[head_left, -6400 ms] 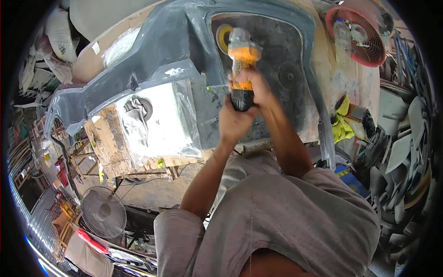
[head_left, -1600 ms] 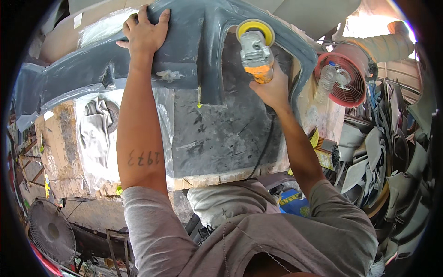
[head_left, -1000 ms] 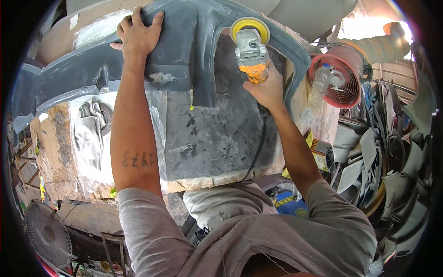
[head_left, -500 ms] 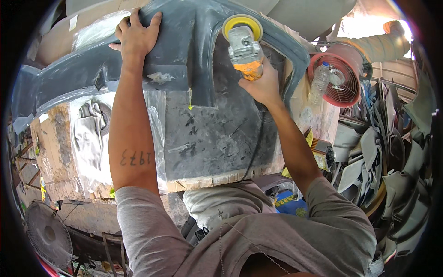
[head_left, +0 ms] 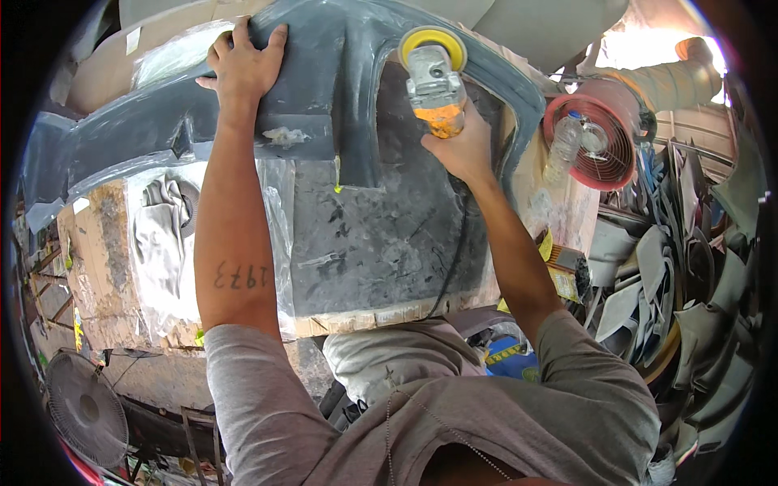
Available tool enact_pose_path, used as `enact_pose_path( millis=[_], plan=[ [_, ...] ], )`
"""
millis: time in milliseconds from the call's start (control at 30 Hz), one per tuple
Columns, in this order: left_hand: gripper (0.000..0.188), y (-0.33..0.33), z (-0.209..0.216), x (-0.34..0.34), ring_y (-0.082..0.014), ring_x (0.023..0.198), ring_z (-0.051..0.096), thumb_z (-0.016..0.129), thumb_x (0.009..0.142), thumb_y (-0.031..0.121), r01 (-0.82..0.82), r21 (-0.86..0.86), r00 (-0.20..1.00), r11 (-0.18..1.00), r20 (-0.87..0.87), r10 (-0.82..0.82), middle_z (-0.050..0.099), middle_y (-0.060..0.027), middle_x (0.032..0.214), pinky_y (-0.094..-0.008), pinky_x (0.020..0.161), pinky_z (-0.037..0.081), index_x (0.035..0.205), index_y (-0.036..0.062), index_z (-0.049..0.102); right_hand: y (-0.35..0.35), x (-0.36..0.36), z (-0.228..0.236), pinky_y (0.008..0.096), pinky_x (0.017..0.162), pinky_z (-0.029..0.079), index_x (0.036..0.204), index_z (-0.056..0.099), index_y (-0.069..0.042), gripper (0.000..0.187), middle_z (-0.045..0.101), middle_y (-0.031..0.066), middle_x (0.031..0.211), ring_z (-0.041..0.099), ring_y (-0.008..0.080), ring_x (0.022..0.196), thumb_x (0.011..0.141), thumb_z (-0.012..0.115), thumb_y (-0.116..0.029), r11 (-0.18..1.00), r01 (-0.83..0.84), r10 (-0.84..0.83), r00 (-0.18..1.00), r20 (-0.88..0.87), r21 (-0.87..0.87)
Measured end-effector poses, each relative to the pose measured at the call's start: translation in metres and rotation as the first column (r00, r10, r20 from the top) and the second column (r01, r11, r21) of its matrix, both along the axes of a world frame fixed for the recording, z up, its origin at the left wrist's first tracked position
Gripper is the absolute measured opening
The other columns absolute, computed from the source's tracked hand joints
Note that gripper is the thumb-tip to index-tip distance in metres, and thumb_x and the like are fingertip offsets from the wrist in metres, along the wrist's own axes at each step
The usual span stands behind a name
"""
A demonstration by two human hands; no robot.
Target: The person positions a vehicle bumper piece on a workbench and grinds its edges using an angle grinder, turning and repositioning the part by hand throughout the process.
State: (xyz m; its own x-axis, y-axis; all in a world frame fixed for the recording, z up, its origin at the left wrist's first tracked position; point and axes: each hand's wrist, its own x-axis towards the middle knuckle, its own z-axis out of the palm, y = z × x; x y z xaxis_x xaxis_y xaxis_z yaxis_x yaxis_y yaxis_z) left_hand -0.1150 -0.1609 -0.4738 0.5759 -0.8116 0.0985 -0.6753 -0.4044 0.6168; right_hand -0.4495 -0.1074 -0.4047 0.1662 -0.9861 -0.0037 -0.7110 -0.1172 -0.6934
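Observation:
A large dark grey moulded panel [head_left: 304,81] lies across the far side of the worktable, curving down on the right. My left hand [head_left: 245,69] rests on its upper left part with the fingers spread, holding nothing. In my right hand [head_left: 466,146] is an angle grinder [head_left: 435,85] with an orange and grey body, gripped by its rear end. Its yellow round disc [head_left: 433,47] is at the panel's right-hand upper curve; whether it touches the surface I cannot tell. A black cord [head_left: 455,259] trails from the tool toward the table's near edge.
A red round fan [head_left: 587,158] with a ribbed duct [head_left: 664,81] stands at right, a clear plastic bottle [head_left: 561,150] before it. Many grey panel pieces [head_left: 705,324] are stacked beyond. A folded cloth [head_left: 158,231] lies on the table's left; a grey fan [head_left: 87,409] stands lower left.
The grinder and my right hand have shifted very slightly to the right, along with most of the view. My left hand keeps its place on the panel.

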Motion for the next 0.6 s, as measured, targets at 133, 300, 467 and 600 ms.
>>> enact_pose_path(
  millis=[133,300,467,600],
  plan=[
    [0.088,0.001,0.002,0.001,-0.0404,0.151,0.018,0.055,0.084,0.075,-0.004,-0.016,1.0,1.0,0.002,0.004,0.031,-0.0191,0.16,-0.0764,0.112,0.005,0.154,0.0252,0.039,0.008,-0.006,0.002,0.0373,0.088,0.054,0.12,0.059,0.0,0.062,0.072,0.0185,0.108,0.071,0.0323,0.103,0.064,0.082,-0.014,0.999,0.013,-0.013,1.0,0.001,-0.05],
    [0.087,0.002,0.008,0.0,-0.0382,0.152,0.017,0.053,0.086,0.071,0.007,0.026,1.0,1.0,0.003,-0.007,0.028,-0.0205,0.16,-0.076,0.113,0.005,0.155,0.0206,0.037,0.002,-0.004,0.002,0.0378,0.088,0.054,0.12,0.059,0.0,0.062,0.072,0.0187,0.107,0.071,0.0327,0.103,0.064,0.082,-0.013,1.0,-0.005,0.005,1.0,0.006,-0.03],
    [0.088,0.003,0.007,-0.001,-0.0381,0.152,0.016,0.052,0.086,0.072,0.009,0.042,1.0,0.999,0.001,-0.009,0.029,-0.0199,0.16,-0.0758,0.113,0.005,0.155,0.0207,0.037,0.014,-0.013,-0.004,0.0386,0.087,0.054,0.123,0.058,-0.002,0.064,0.073,0.0191,0.106,0.071,0.0342,0.102,0.064,0.081,-0.012,0.998,0.054,-0.055,0.997,-0.052,-0.011],
    [0.088,-0.004,0.005,0.0,-0.0403,0.151,0.019,0.053,0.084,0.074,-0.005,0.018,1.0,1.0,0.01,0.005,0.03,-0.0189,0.16,-0.0762,0.113,0.005,0.155,0.0226,0.038,0.022,-0.029,-0.006,0.0323,0.088,0.052,0.124,0.059,0.0,0.062,0.072,0.0108,0.107,0.069,0.0193,0.098,0.066,0.08,-0.007,0.998,0.059,-0.059,0.998,-0.018,-0.027]
  ],
)
